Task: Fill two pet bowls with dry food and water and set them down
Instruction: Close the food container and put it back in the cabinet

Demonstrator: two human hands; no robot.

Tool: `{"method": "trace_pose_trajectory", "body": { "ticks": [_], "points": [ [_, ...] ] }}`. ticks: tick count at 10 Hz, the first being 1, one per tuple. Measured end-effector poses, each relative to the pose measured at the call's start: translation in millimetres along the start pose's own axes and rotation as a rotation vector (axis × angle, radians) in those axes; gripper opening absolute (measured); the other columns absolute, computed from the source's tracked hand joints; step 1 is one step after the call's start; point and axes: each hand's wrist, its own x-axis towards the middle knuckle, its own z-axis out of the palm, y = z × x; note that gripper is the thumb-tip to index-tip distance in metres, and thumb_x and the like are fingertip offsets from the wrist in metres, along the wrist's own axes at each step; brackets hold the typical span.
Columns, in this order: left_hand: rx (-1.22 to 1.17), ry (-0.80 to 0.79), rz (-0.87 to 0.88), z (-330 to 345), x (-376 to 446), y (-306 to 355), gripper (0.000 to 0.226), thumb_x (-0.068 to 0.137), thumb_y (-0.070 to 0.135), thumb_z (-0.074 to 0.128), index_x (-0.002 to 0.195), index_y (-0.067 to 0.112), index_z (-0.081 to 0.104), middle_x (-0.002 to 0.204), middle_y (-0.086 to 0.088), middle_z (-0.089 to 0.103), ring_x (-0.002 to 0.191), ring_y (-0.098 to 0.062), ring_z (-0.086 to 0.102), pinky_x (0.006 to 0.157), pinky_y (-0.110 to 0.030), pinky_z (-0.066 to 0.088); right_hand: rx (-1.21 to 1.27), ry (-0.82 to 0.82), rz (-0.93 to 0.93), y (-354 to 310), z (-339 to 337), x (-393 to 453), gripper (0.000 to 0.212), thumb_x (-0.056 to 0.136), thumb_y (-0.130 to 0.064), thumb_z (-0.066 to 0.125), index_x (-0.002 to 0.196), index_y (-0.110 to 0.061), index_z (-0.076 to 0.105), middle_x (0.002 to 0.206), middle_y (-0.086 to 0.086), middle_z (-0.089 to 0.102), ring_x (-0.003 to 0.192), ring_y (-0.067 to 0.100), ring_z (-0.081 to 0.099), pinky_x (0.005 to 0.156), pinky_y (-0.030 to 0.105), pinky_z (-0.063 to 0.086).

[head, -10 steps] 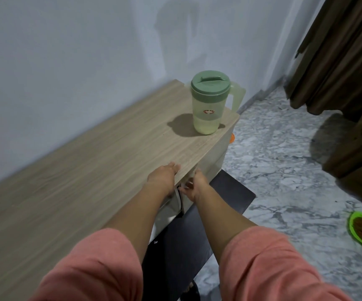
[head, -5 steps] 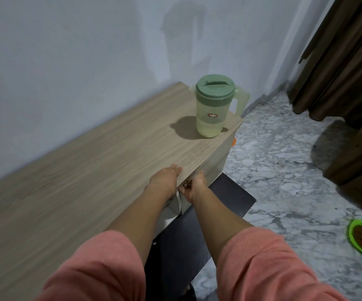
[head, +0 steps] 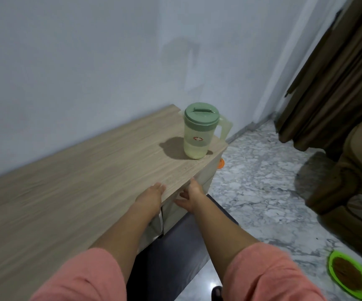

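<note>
A translucent pitcher with a green lid stands near the far end of a wooden cabinet top, holding some pale liquid. A green bowl with brown dry food lies on the floor at the lower right. My left hand rests flat on the cabinet's front edge, holding nothing. My right hand presses with spread fingers against the cabinet door just below that edge. No second bowl is in sight.
A dark mat lies on the marble floor below the cabinet. An orange object peeks out beside the cabinet's far end. Brown curtains and a brown armchair stand at the right.
My right hand let go of the door's edge and now lies open against its front. The door has swung in towards the cabinet. The view has pulled back a little.
</note>
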Motion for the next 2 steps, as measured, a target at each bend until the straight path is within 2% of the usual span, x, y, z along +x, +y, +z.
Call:
{"method": "trace_pose_trajectory", "body": {
  "ticks": [1,2],
  "points": [
    [-0.054,0.036,-0.040,14.8,-3.1,4.2,0.078,0.094,0.007,0.047,0.155,0.017,0.001,0.163,-0.001,-0.006,0.150,-0.019,0.005,0.121,-0.031,0.015,-0.197,-0.073,-0.055,-1.9,-21.8,-3.3,0.033,0.096,-0.049,0.041,0.098,-0.017,0.048,0.084,0.003,0.049,0.063,0.020,0.061,0.058,0.030,0.047],
    [-0.090,0.262,-0.091,45.1,-21.8,23.9,0.077,0.092,0.022,0.052,0.155,0.014,0.008,0.162,0.001,-0.003,0.149,-0.017,0.009,0.116,-0.041,0.023,-0.457,-0.058,-0.133,9.9,-70.1,17.3,0.034,0.097,-0.029,0.051,0.067,-0.013,0.049,0.054,0.000,0.045,0.029,0.009,0.040,0.045,0.020,0.031]
  ]
}}
